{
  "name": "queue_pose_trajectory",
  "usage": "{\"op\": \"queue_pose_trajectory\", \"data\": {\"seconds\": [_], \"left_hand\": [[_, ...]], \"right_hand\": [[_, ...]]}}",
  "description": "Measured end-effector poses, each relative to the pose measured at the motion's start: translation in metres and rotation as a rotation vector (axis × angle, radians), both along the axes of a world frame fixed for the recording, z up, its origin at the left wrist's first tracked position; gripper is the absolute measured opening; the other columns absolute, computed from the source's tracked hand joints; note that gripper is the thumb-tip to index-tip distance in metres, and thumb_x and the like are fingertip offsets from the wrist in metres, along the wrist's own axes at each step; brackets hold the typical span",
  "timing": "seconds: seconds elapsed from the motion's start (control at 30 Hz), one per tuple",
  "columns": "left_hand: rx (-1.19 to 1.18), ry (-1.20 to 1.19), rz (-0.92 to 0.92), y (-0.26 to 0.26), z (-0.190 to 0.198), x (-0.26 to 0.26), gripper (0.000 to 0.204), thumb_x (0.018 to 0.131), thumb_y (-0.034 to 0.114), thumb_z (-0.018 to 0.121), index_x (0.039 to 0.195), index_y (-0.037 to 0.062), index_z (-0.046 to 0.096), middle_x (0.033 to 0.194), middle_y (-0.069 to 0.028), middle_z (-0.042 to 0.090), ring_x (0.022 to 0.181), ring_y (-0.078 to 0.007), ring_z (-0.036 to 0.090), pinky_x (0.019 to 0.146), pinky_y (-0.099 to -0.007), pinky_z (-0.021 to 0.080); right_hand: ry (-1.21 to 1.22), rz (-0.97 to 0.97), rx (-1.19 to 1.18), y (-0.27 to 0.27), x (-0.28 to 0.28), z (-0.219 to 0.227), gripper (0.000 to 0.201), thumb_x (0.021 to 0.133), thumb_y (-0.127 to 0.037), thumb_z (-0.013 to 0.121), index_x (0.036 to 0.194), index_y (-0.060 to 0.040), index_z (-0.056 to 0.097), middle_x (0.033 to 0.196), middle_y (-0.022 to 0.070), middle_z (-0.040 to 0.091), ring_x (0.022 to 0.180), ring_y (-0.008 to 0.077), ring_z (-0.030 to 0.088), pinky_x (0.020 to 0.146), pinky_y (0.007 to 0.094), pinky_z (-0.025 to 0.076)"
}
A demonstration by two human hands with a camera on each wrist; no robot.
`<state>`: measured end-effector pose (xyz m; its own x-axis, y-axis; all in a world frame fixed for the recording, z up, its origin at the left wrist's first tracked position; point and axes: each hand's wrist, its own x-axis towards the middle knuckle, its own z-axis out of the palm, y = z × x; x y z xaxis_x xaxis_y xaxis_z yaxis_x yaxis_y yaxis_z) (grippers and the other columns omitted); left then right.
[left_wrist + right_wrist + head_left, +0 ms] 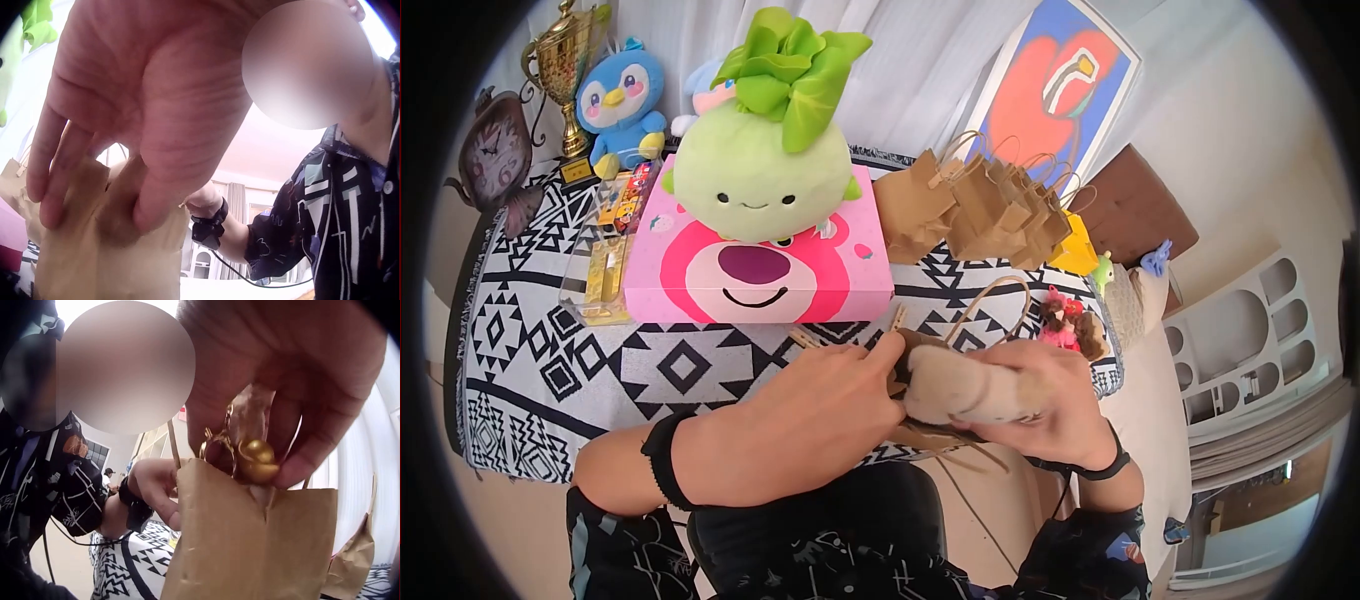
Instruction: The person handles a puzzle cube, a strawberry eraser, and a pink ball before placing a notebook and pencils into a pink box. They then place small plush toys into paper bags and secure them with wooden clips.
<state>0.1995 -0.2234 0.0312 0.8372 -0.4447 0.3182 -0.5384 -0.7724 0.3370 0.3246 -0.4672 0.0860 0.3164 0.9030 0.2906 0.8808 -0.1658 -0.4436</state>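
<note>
The left hand (pixel 830 395) pinches the upper wall of a brown paper bag (pixel 256 544), its thumb bent against one side and its fingers straighter on the other. The right hand (pixel 1050 400), fingers partly curled, holds a pale, furry-looking item (pixel 965 385) at the bag's mouth; a gold bell (pixel 259 461) and a gold clasp (pixel 219 453) hang beside its fingers, just above the rim. How much already lies inside that bag cannot be told. Seen from the hands in the head view, more paper bags (pixel 990 210) with looped handles stand grouped at twelve o'clock, their contents hidden. Between ten and eleven, a pink box (pixel 650 295) printed with a bear face carries a round green plush (pixel 760 185) on its lid. At ten o'clock, touching or just beside the box's edge, a clear case (pixel 580 285) contains a yellow pack (pixel 606 268) and, farther back, small red and orange packs (pixel 625 200). Red and pink trinkets (pixel 1060 325) lie at two o'clock on the black-and-white patterned cloth (pixel 685 365).
</note>
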Motion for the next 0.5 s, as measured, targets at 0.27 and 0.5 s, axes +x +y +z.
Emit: {"op": "queue_pose_trajectory", "data": {"seconds": [0.27, 0.5], "left_hand": [[0.042, 0.064, -0.034, -0.001, 0.009, -0.005, 0.009, 0.081, 0.006, 0.068, 0.075, -0.0017, 0.069, 0.103, -0.0204, 0.054, 0.087, -0.0329, 0.065, 0.075, -0.0424, 0.054], [0.034, 0.144, -0.02, -0.005, 0.023, -0.009, 0.009, 0.083, 0.006, 0.068, 0.081, -0.0026, 0.07, 0.103, -0.0207, 0.053, 0.091, -0.034, 0.065, 0.075, -0.0431, 0.054]], "right_hand": [[-0.138, -0.042, -0.587, 0.039, -0.007, 0.012, 0.038, 0.079, -0.02, 0.082, 0.108, -0.0043, 0.062, 0.079, 0.0173, 0.071, 0.075, 0.0397, 0.072, 0.065, 0.0472, 0.055], [-0.361, 0.133, -0.803, 0.063, 0.0, -0.046, 0.038, 0.083, -0.024, 0.08, 0.108, 0.0004, 0.066, 0.078, 0.0179, 0.071, 0.075, 0.0401, 0.072, 0.067, 0.0461, 0.059]]}}
